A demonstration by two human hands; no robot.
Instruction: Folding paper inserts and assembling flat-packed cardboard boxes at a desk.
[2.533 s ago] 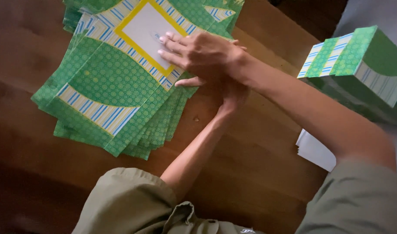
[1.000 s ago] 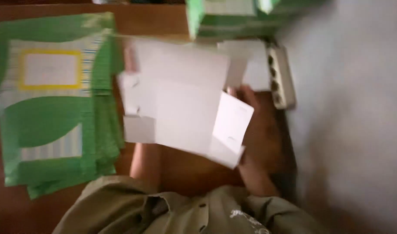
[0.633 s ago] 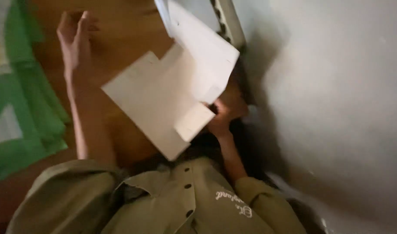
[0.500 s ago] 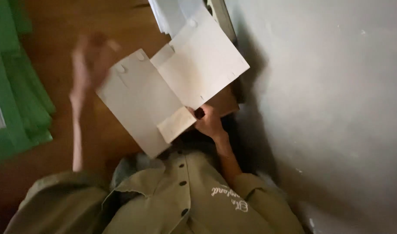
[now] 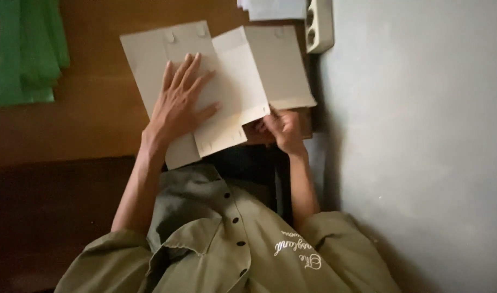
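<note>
**Two hands flatten an unfolded cardboard box blank on a wooden table**

At far left, a stack of green printed sheets [image 5: 23,51] lies on the brown wooden table [image 5: 96,119]. In the centre, near the table's front edge, a pale grey-beige flat box blank [image 5: 243,70] with flaps and small tabs lies plain side up. The left hand [image 5: 178,106] rests on its left panel, palm down, fingers spread, gripping nothing. The right hand [image 5: 281,127] pinches the blank's lower right edge between thumb and fingers. Above, white papers [image 5: 273,8] sit beside a cream power strip [image 5: 319,24], against a grey wall [image 5: 422,135].
</note>
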